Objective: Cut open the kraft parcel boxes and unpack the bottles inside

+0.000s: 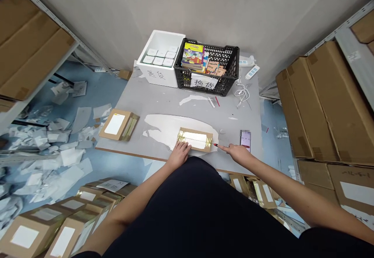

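A small cardboard box (pixel 194 139) with a white label and shiny clear tape along its top lies near the table's front edge. My left hand (pixel 179 153) holds its near left side, fingers over the edge. In my right hand (pixel 238 153) is a slim red-and-black utility knife (pixel 216 145), index finger stretched along it. Its thin tip meets the taped right end of the box. A large torn white patch (pixel 163 125) spreads on the grey table beneath and behind the box. Right of the knife, a phone (pixel 246 138) lies close to my right hand.
Another taped box (pixel 118 125) sits at the table's left. At the back stand a white foam bin (pixel 157 75) of small boxes and a black crate (pixel 229 83) of books. A white cable (pixel 242 92) lies right. Boxes (pixel 25 236) and shelves flank the table; paper scraps litter the floor.
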Demonstrator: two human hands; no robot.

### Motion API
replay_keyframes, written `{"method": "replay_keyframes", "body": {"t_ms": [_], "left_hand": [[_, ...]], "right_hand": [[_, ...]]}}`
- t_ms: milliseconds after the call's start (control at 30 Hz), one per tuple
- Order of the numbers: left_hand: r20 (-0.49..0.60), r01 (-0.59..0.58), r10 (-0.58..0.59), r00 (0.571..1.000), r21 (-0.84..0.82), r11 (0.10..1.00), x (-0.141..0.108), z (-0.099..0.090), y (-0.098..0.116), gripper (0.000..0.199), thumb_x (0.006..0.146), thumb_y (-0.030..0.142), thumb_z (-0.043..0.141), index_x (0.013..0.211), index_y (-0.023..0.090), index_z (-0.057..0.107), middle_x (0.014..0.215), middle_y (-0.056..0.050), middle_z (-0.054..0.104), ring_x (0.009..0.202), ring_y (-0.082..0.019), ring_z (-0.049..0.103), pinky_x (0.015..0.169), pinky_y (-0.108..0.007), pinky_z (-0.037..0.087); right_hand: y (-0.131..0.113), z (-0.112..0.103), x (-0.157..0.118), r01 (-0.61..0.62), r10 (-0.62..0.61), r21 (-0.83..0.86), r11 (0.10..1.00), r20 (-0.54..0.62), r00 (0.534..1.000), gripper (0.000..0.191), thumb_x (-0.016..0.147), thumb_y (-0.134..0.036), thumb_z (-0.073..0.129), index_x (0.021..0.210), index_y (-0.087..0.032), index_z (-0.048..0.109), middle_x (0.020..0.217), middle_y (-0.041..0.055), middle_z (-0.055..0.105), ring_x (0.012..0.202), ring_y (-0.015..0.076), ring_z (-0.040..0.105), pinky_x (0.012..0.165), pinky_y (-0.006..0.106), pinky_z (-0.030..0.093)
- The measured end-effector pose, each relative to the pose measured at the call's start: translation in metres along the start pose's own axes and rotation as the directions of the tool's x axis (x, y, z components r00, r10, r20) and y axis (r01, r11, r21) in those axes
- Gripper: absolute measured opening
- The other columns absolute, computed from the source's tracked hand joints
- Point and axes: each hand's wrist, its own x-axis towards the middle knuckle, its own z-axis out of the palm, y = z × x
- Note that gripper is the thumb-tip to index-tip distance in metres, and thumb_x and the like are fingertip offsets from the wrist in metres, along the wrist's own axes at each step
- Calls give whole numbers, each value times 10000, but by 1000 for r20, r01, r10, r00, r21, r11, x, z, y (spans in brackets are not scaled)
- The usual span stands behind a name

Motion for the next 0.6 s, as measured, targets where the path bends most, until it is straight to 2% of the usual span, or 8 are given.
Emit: {"method": "replay_keyframes", "body": {"t_ms": [200,333,400,467,533,600], "left_hand": [[23,-15,14,1000,19,1000,2,-3,-2,474,850,134,490,1321,187,500,1330,-130,528,1266,-296,446,1100,-507,301],[36,-28,27,999,7,1000,6,-8,-4,465,859,156,511,1322,205,493,1309,-134,537,1245,-286,466,1075,-490,328],[46,-33,33,998,-1,999,8,-10,-5,455,869,195,532,1321,224,487,1293,-130,543,1232,-286,474,1052,-488,346],[69,-37,38,997,-11,999,12,-13,-8,433,879,250,551,1308,236,492,1250,-124,559,1188,-283,501,1016,-481,376],[92,-31,32,995,-12,999,19,-16,-12,421,885,292,561,1298,236,496,1201,-118,576,1135,-276,528,975,-462,407],[100,-37,36,994,-1,999,30,-19,-17,479,871,322,594,1324,222,474,1213,-128,573,1143,-281,524,973,-451,409]], "right_hand": [[-1,22,-13,-76,83,190,979,-30,996,678,919,-123,392,1496,-436,224,956,40,632,760,163,625,604,213,336],[-3,53,-27,-161,210,435,886,-65,976,578,946,-238,414,1485,-410,291,1006,39,660,782,169,626,638,220,383],[-6,72,-31,-153,284,666,730,-92,954,557,935,-264,422,1472,-384,339,1052,38,667,742,162,624,643,237,424],[-12,89,-29,-112,373,891,441,-69,925,571,921,-306,421,1484,-334,329,1001,30,671,631,143,600,592,250,455],[-21,102,-21,-60,451,990,127,-4,893,625,901,-366,432,1503,-276,290,883,11,654,516,121,545,515,253,457],[-32,107,-7,14,499,996,-83,29,866,691,872,-417,470,1508,-233,275,805,-6,623,468,104,507,469,245,448]]}}
